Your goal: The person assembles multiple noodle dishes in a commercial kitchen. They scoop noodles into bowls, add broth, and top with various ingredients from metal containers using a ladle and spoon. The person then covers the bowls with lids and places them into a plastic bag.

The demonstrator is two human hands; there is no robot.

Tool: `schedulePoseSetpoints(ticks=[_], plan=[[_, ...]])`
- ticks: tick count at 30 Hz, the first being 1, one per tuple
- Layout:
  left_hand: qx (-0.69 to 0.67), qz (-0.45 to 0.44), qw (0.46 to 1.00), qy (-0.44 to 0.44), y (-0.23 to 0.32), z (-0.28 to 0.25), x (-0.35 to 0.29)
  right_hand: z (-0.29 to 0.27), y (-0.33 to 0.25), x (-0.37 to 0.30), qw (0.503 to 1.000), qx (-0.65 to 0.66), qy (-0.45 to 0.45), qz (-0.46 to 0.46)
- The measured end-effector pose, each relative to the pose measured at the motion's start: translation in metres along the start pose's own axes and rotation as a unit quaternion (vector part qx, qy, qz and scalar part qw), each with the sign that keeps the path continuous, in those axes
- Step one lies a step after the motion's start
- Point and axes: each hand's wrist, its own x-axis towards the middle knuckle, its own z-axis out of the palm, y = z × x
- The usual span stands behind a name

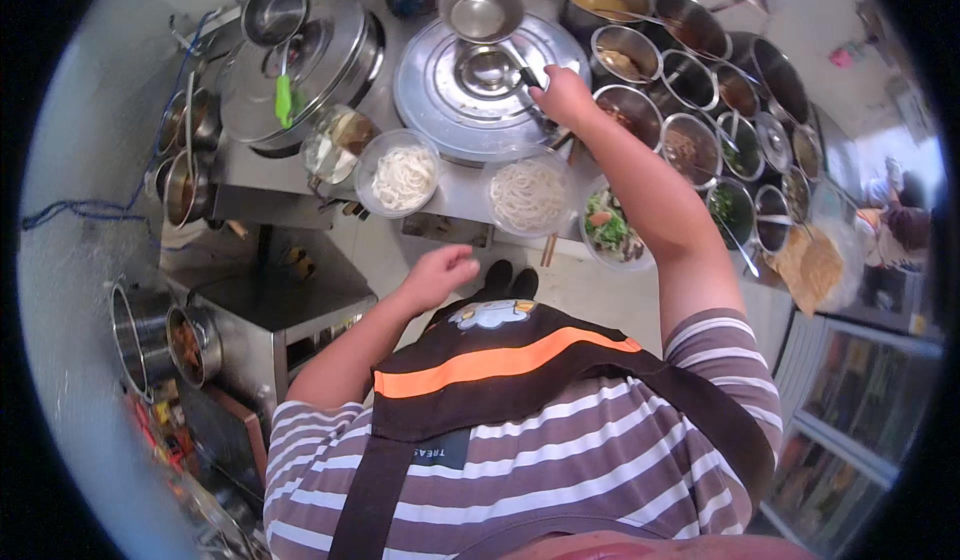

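Note:
My right hand is closed on the black handle of a metal ladle. The ladle's wide, deep bowl is over the far part of a big round metal lid. My left hand hangs in front of the counter, fingers loosely curled and nothing seen in them. Nearest to it are two clear plastic bowls at the counter's front: one holds thick white noodles, the other paler, thinner noodles. Partly behind my right forearm is a bowl of greens.
Several steel pots of sauces and toppings crowd the right, including a pot of yellow liquid. At the left, a green-handled ladle rests on another large lidded pot. A steel cabinet stands below left. A glass-doored fridge is at right.

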Motion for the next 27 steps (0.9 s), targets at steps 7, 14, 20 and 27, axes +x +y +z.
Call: schedulePoseSetpoints(ticks=[7,14,20,27], plan=[[-0.135,-0.118,0.981,0.081,0.024,0.021,0.080,0.015,0.006,0.038,0.991,-0.004,-0.127,0.050],[0.011,-0.091,0.995,0.046,0.034,0.005,0.091,-0.039,-0.003,0.047,0.955,0.267,-0.083,0.094],[0.279,0.152,0.943,0.103,0.116,-0.075,0.122,-0.129,-0.041,-0.047,0.814,0.571,-0.058,0.088],[0.470,0.233,0.844,0.111,0.150,-0.110,0.259,-0.135,-0.077,-0.172,0.734,0.630,0.135,0.215]])
